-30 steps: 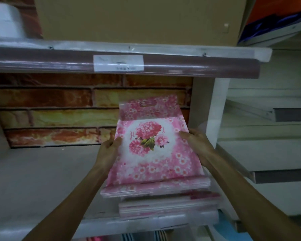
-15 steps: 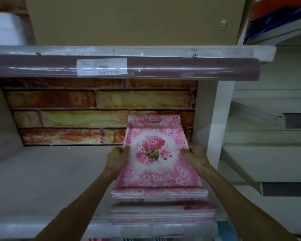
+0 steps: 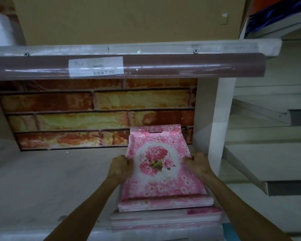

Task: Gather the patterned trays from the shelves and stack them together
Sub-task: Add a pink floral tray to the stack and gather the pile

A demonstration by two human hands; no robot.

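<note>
left hand [image 3: 118,165]: fingers curled, pinching the top tray's [image 3: 161,164] left edge | right hand [image 3: 197,164]: curled, pinching its right edge | tray: pink floral, atop the stack [image 3: 165,214] at the shelf's [image 3: 50,185] near right, beside the white upright [image 3: 217,129] | brick-print panel [image 3: 94,113] at far back

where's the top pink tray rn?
Head view, lower centre-right: pink tray tops the stack on the shelf, gripped between left hand and right hand.
</note>
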